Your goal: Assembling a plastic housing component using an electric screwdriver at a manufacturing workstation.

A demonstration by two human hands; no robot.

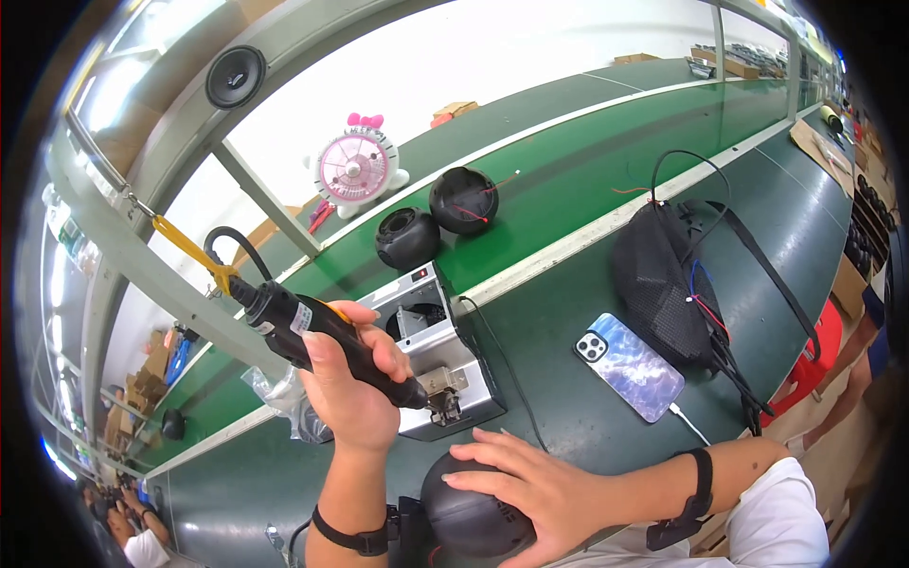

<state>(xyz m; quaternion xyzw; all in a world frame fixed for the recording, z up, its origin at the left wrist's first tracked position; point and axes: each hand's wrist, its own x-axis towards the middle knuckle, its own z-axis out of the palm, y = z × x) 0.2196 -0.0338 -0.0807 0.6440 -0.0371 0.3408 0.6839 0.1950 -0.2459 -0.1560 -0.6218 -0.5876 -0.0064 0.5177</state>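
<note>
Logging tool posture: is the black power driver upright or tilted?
Tilted: in the left hand, the black power driver slants from the yellow strap down to its nose, at the silver machine.

The left hand (352,398) grips a black electric screwdriver (317,339), whose tip is at the silver machine (481,381) just ahead. The right hand (544,492) rests upon a black round shell (464,516). Beyond this hand, on the bench (535,327), lie a phone (636,371) and a black mesh bag (658,275). Farther ahead of both hands stand two similar shells (466,189).
</note>
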